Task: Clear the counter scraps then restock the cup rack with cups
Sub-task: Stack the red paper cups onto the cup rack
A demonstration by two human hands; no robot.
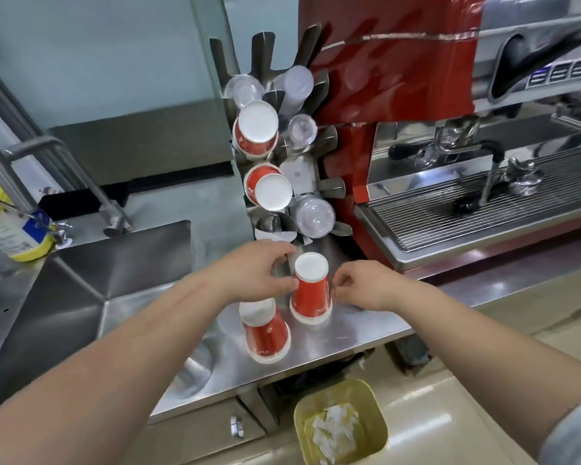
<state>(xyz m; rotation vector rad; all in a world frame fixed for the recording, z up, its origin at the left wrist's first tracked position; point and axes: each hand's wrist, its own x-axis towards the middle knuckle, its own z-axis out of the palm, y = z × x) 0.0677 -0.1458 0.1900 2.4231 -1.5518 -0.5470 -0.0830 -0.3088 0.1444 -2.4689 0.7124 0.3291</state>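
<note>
Two red paper cups stand upside down on the steel counter (366, 330): one (311, 292) between my hands, the other (265, 333) nearer me and to its left. My left hand (259, 270) curls round the left side of the farther cup, thumb on its wall. My right hand (359, 285) hovers at that cup's right side, fingers curled and thumb near the index, with nothing visible in it. Just behind stands the cup rack (302, 172), holding red cups (257, 132) and clear plastic cups (314, 216) in angled slots; several upper slots are bare.
A red espresso machine (399, 95) with a grated drip tray (483, 216) fills the right. A steel sink (81, 297) with a faucet (64, 156) and a soap bottle (17, 236) lies left. A yellow bin (366, 394) holding white scraps sits on the floor below.
</note>
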